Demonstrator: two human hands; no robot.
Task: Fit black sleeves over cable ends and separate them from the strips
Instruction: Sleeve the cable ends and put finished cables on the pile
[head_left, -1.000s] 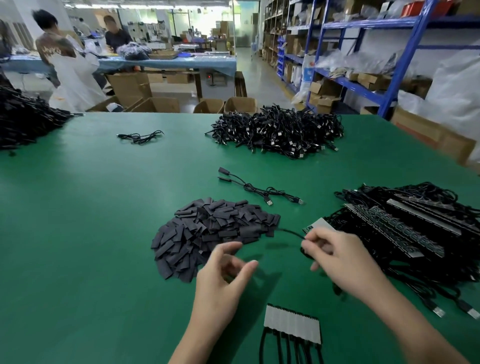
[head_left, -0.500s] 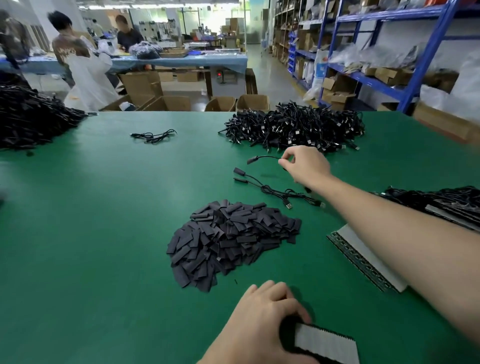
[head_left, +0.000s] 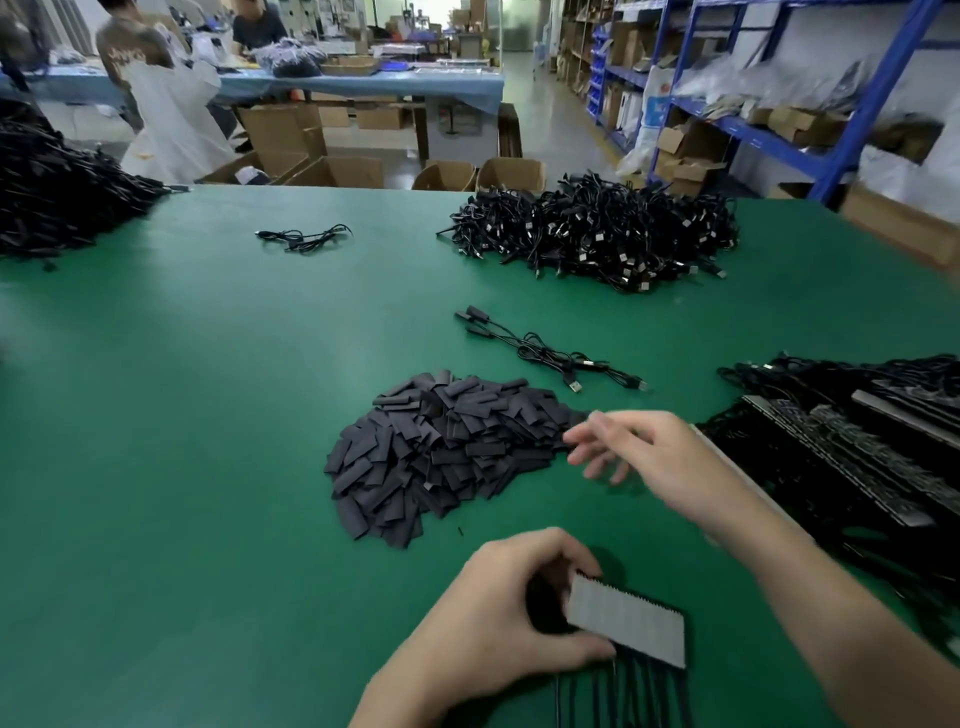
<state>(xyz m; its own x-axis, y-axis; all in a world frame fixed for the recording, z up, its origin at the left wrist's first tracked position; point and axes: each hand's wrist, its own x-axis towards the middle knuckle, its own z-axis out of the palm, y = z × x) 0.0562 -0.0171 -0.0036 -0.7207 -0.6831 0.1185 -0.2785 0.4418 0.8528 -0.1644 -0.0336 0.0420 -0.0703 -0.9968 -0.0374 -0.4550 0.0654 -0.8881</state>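
Where the big green table ends, the room goes on. Brown boxes sit on the floor. A long blue table stands far back with people at it. Blue shelves full of boxes and bags run down the right side.

On the green table, a heap of black sleeves lies in the middle, close to the hands. A big pile of black cables lies far back, and another dark pile lies at the far left edge. Two loose cables lie side by side between the sleeves and the big pile. One small cable lies alone farther left. On the right, a heap of strips with cables fills the table edge.

The left hand is near the bottom, with fingers and thumb curled around a grey strip. Thin black cables hang from it toward the bottom edge. The right hand has its fingers spread and loose, with nothing in them, at the right rim of the sleeves. It is blurry, so it may or may not touch them. The right arm hides part of the heap of strips.
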